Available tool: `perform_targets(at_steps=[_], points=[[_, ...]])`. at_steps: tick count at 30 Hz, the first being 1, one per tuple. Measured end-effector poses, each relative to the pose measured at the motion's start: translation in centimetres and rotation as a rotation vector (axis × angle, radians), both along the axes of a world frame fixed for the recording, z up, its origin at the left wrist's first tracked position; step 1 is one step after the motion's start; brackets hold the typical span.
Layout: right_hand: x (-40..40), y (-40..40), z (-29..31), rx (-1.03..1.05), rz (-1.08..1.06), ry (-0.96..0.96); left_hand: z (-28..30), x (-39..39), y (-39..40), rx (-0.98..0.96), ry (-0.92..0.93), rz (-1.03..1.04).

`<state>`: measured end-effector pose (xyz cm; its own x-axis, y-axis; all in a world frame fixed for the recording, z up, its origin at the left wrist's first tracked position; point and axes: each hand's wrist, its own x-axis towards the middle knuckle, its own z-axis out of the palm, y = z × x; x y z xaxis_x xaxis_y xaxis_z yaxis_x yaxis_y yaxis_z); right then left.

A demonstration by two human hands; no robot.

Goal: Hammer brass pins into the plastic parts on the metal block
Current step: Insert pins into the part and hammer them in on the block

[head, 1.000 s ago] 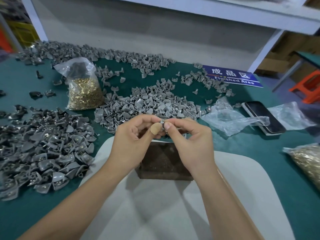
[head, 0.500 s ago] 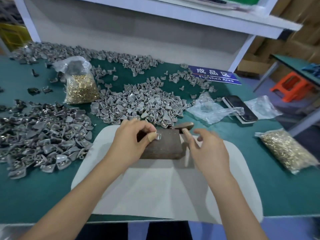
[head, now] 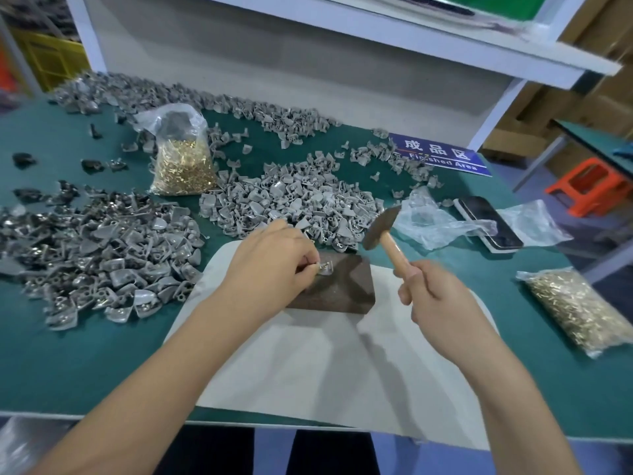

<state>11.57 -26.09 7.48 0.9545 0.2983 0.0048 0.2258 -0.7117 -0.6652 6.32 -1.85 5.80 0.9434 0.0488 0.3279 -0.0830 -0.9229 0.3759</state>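
Observation:
A dark metal block point(head: 342, 286) lies on a white mat point(head: 325, 365) at the table's middle. My left hand point(head: 270, 265) pinches a small grey plastic part point(head: 323, 268) with a brass pin against the block's left top edge. My right hand point(head: 431, 293) grips the wooden handle of a small hammer point(head: 380, 228), whose head hangs raised above and to the right of the block. Heaps of grey plastic parts lie behind the block point(head: 291, 204) and to the left point(head: 99, 252).
A bag of brass pins point(head: 183, 159) stands at the back left, another bag of pins point(head: 579, 306) lies at the right. Crumpled clear plastic point(head: 435, 221) and a phone point(head: 486, 221) lie right of the hammer. A blue sign point(head: 442, 156) and a white shelf frame stand behind.
My hands parted; the left one set the part on the block. My right hand took the hammer from beside the block and raised it.

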Motion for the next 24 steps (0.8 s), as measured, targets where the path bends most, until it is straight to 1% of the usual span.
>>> perform_targets(at_steps=[2, 3, 6, 10, 14, 19, 22, 24], points=[[-0.6, 0.8, -0.5, 0.134, 0.011, 0.098, -0.1, -0.1, 0.0, -0.014, 0.0, -0.001], [-0.8, 1.1, -0.7, 0.152, 0.038, 0.106, -0.1, -0.2, 0.1, -0.027, -0.003, -0.003], [-1.4, 1.6, -1.1, 0.151, 0.127, 0.027, -0.1, -0.2, 0.1, -0.031, -0.007, 0.007], [-2.4, 2.0, -1.3, 0.224, 0.101, -0.114, 0.0, -0.1, 0.0, -0.028, 0.015, 0.011], [-3.5, 3.0, -1.6, 0.103, 0.152, -0.1, -0.1, -0.1, 0.3, -0.001, 0.014, 0.015], [-3.3, 2.7, -0.9, 0.19, 0.079, -0.184, 0.1, -0.1, 0.3, 0.018, 0.014, 0.029], [-3.5, 2.8, -1.0, 0.066, 0.159, -0.1, 0.1, 0.0, 0.3, 0.034, 0.012, 0.055], [-3.4, 2.6, -0.9, 0.076, 0.144, -0.126, 0.0, -0.1, 0.3, 0.035, 0.012, 0.064]])
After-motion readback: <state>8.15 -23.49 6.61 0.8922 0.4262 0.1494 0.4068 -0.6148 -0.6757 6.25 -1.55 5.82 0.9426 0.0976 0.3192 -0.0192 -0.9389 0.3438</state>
